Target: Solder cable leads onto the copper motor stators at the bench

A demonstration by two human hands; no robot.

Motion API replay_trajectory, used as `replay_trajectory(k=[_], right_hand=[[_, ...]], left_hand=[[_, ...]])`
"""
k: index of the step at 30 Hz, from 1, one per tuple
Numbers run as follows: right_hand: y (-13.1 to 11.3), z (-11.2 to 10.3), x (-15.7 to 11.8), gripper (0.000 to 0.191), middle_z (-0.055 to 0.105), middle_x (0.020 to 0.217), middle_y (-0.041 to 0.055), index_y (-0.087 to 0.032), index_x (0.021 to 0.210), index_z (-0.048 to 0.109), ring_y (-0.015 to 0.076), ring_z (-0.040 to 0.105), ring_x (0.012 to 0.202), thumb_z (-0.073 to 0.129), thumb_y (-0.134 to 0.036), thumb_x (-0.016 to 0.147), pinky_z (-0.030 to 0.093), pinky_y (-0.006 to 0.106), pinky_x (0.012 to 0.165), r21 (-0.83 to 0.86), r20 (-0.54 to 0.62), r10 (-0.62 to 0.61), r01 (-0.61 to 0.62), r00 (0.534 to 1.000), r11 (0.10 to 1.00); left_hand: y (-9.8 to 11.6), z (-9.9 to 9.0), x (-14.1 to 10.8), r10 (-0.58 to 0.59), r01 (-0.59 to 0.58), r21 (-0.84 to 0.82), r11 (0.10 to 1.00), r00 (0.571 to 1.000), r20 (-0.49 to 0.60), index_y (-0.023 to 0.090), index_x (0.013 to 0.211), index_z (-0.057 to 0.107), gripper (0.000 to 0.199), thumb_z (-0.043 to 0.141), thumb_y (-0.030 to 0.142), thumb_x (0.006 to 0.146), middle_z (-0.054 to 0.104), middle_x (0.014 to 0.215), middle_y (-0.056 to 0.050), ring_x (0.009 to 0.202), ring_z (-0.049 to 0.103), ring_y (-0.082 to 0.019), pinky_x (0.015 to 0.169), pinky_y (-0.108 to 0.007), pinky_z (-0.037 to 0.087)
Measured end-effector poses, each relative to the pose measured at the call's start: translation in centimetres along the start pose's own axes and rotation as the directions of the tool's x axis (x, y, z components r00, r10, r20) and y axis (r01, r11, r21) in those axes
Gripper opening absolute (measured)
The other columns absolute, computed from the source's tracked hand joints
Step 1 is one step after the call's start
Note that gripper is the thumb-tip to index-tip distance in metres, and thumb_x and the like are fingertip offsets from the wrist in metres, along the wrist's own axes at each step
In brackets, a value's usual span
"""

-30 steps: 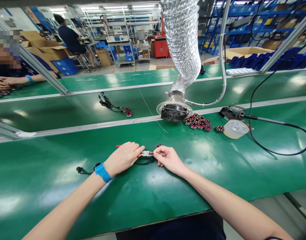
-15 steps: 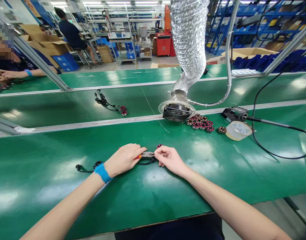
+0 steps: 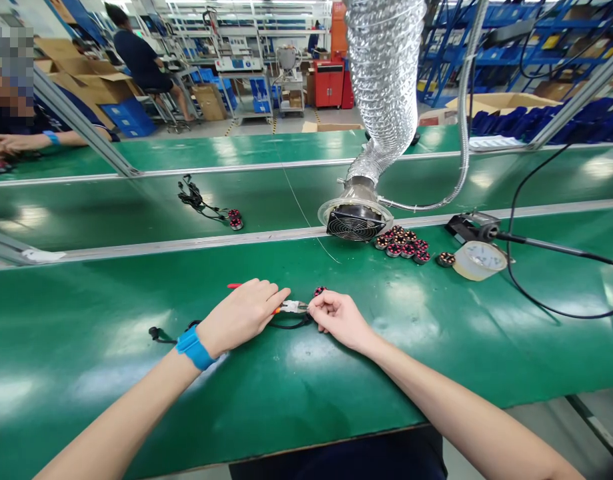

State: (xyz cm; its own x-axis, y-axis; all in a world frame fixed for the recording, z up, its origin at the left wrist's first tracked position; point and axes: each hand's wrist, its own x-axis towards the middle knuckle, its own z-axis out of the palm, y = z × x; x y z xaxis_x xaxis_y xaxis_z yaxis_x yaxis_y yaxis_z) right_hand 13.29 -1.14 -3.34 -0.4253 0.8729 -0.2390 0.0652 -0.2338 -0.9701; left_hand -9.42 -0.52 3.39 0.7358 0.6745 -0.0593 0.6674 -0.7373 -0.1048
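Factory workshop, green workbench (image 3: 436, 320), exhaust duct (image 3: 386, 73)

From head height, above the near edge of the bench (image 3: 306, 393), the scene is viewed forward and down; the near edge is shown close, low in the view — beyond the far edge, a red cabinet (image 3: 328, 84) is seen well off.

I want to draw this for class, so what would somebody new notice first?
Probably the crinkly silver hose, hanging above the green bench with a black fan at its lower end. Just right of the fan sits a cluster of small round pink-and-black parts. Nearer, the left hand, with a blue wristband, holds red-handled metal pliers.
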Motion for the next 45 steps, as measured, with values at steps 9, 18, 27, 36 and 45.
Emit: replay_trajectory(k=[9, 18, 27, 36, 45], right_hand=[[-0.1, -0.1, 0.1, 0.015, 0.057, 0.063, -0.0014, -0.016, 0.078, 0.065, 0.0088, 0.054, 0.049, 0.06, -0.03, 0.08, 0.043, 0.021, 0.049, -0.018, 0.001, -0.027, 0.027, 1.0, 0.999], [0.0, -0.3, 0.1, 0.021, 0.055, 0.062, -0.002, -0.016, 0.082, 0.065, 0.0088, 0.054, 0.05, 0.061, -0.036, 0.083, 0.043, 0.02, 0.049, 0.03, 0.039, 0.0, -0.001, 0.999, 1.0], [-0.3, -0.4, -0.1, 0.022, 0.056, 0.065, -0.0015, -0.015, 0.082, 0.065, 0.0085, 0.054, 0.05, 0.061, -0.037, 0.083, 0.043, 0.02, 0.049, 0.022, 0.04, 0.003, -0.004, 0.999, 1.0], [-0.4, -0.3, -0.1, 0.023, 0.057, 0.067, -0.001, -0.016, 0.081, 0.065, 0.0087, 0.054, 0.051, 0.062, -0.038, 0.083, 0.044, 0.021, 0.05, 0.01, 0.029, -0.004, 0.004, 1.0, 1.0], [-0.2, -0.3, 0.0, 0.023, 0.057, 0.065, -0.0013, -0.016, 0.082, 0.066, 0.0087, 0.055, 0.051, 0.061, -0.038, 0.084, 0.043, 0.021, 0.051, 0.006, 0.038, -0.001, 0.0, 0.999, 1.0]], left_hand=[[0.4, 0.0, -0.3, 0.037, -0.032, 0.097, 0.995, 0.998, -0.054, 0.01, 0.115, 0.062, 0.03, 0.038, 0.011, 0.096, 0.057, 0.078, -0.005, 0.07, 0.051, -0.02, 0.067, -0.034, 0.037], [0.4, 0.7, -0.3, 0.036, -0.027, 0.073, 0.997, 0.993, -0.116, 0.008, 0.118, 0.06, 0.031, 0.039, 0.011, 0.096, 0.058, 0.078, -0.006, 0.071, 0.054, -0.021, 0.066, -0.034, 0.041], [0.6, 1.8, -0.6, 0.021, -0.013, 0.047, 0.999, 0.983, -0.184, 0.008, 0.116, 0.06, 0.029, 0.038, 0.013, 0.097, 0.06, 0.078, -0.006, 0.069, 0.056, -0.019, 0.064, -0.033, 0.045], [1.0, 0.9, -0.4, -0.018, 0.026, 0.071, 0.997, 0.993, -0.121, 0.008, 0.117, 0.061, 0.031, 0.038, 0.012, 0.096, 0.06, 0.079, -0.008, 0.072, 0.056, -0.021, 0.065, -0.036, 0.044], [0.9, 1.1, -0.3, -0.024, 0.028, 0.035, 0.999, 0.993, -0.119, 0.008, 0.118, 0.059, 0.03, 0.04, 0.011, 0.096, 0.058, 0.079, -0.007, 0.072, 0.054, -0.021, 0.065, -0.035, 0.042]])
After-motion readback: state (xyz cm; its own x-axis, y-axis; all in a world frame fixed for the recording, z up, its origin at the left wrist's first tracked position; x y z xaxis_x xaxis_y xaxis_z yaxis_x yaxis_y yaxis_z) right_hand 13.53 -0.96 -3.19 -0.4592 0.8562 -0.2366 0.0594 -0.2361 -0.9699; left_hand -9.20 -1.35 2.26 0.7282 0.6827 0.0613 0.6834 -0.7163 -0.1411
